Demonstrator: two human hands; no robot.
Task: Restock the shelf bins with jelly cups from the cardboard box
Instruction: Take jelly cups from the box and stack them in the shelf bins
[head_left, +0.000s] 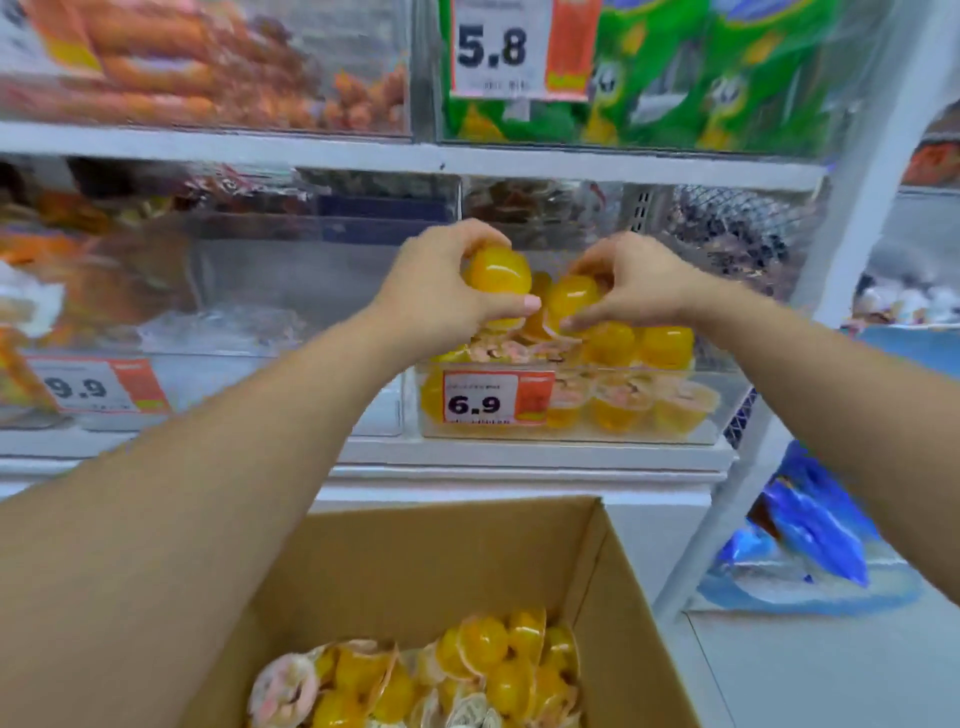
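Yellow-orange domed plastic jelly cup (500, 273) pinched in left hand (441, 291), another yellow jelly cup (571, 301) clamped in right hand (636, 283), both over clear plastic shelf bin (727, 410) tagged 6.9. Mid-drop, looks like. Next up, probably: loosen fingers, let both settle on the pile, then back down to brown cardboard box (441, 561) for more. Arms stretched forward, wrists angled inward, fingers curled tight.

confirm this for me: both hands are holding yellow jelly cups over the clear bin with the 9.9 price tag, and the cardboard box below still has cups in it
Not quite. The head view shows the left hand and right hand each holding a yellow jelly cup over the clear bin tagged 6.9, not 9.9; the 9.9 tag is on the bin to the left. The cardboard box does still hold cups.
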